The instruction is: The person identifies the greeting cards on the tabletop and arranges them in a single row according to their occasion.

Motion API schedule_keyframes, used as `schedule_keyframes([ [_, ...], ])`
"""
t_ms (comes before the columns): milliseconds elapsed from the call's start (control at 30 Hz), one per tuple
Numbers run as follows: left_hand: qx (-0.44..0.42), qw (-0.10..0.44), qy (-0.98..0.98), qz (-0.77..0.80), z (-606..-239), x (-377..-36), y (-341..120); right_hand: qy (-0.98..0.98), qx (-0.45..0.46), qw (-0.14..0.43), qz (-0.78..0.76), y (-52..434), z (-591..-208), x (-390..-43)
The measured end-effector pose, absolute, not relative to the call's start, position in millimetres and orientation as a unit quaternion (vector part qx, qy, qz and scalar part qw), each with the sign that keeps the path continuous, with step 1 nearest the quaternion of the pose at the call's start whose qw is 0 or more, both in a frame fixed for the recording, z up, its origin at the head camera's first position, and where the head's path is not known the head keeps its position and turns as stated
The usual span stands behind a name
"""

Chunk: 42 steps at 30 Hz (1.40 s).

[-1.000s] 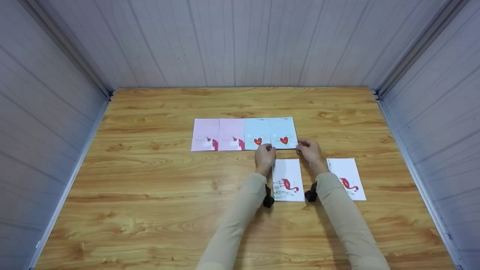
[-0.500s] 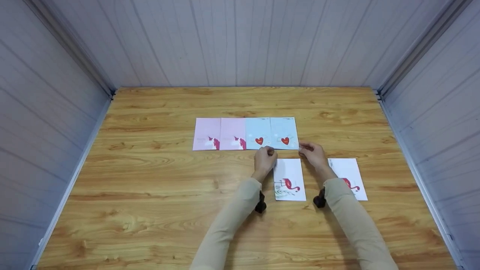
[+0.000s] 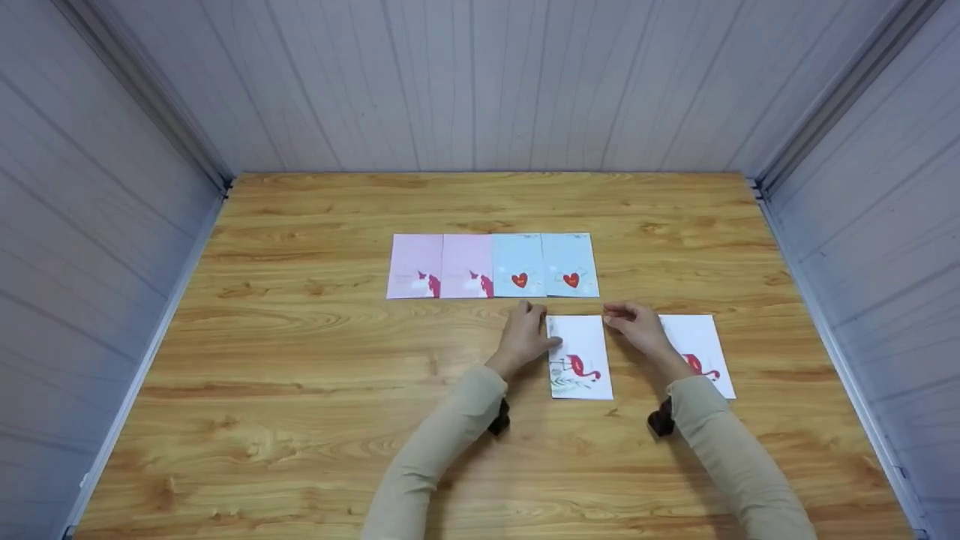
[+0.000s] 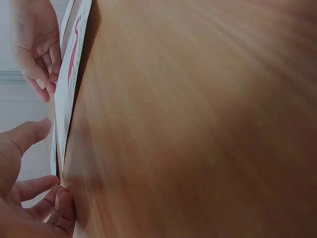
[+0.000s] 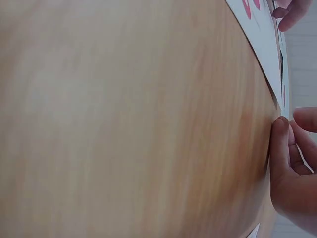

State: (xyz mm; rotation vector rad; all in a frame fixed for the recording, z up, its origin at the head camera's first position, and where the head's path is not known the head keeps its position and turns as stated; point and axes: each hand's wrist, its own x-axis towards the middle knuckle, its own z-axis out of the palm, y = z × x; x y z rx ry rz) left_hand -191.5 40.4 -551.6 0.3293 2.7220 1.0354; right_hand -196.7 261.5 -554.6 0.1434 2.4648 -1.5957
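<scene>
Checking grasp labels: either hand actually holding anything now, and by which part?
Nothing lifted. Left hand and right hand sit at the top corners of the nearer flamingo card, flat on the table; a true pinch cannot be told.

Left grip (image 3: 525,335) and right grip (image 3: 634,328) lie loosely curled.

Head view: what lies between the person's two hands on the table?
In the head view the near flamingo card lies between the left hand and the right hand; both hands sit at its top corners, on the wooden table.
</scene>
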Motion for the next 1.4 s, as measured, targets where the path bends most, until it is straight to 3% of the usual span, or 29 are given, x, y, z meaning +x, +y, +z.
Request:
schedule_keyframes([
  [700,0.151,0.1,0.95,0.255,-554.3,-183.9,42.5,0.891,0.048,0.071,-0.446,254.8,-548.1,-190.8],
  [1067,0.137,0.11,0.947,0.269,-554.3,-182.0,41.7,0.832,0.083,0.108,-0.537,254.3,-553.8,-189.3],
  [1400,0.132,0.083,0.945,0.287,-558.8,-180.0,40.7,0.788,0.07,0.073,-0.608,255.8,-560.5,-186.9],
])
